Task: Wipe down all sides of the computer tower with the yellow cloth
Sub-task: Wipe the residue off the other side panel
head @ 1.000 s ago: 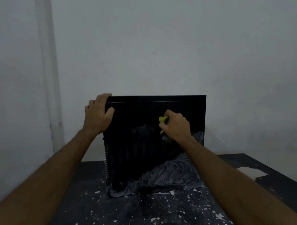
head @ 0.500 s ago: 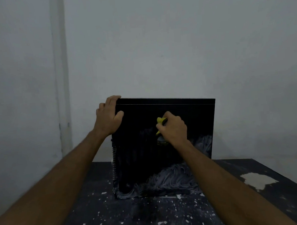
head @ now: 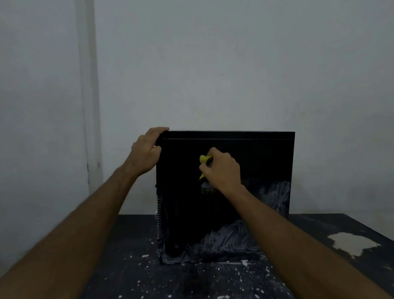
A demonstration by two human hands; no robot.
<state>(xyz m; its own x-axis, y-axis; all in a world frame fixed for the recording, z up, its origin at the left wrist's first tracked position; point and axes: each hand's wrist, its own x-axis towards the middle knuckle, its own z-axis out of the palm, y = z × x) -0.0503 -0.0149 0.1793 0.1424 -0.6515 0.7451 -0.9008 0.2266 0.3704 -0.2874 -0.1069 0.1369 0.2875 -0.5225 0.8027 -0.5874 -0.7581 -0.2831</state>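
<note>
The room is dim under flat, cool light with no visible source. The wall (head: 232, 57) reads dull grey and darkens toward the left edge. The computer tower (head: 227, 204) is nearly pure black, its detail lost. Near forearms look soft and slightly blurred. No glare; shadows are faint and diffuse.

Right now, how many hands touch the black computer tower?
2. Left hand grips the black computer tower's top-left corner; right hand presses the yellow cloth against its side panel.

The right hand (head: 221, 169) hides most of the yellow cloth (head: 203, 159).
</note>
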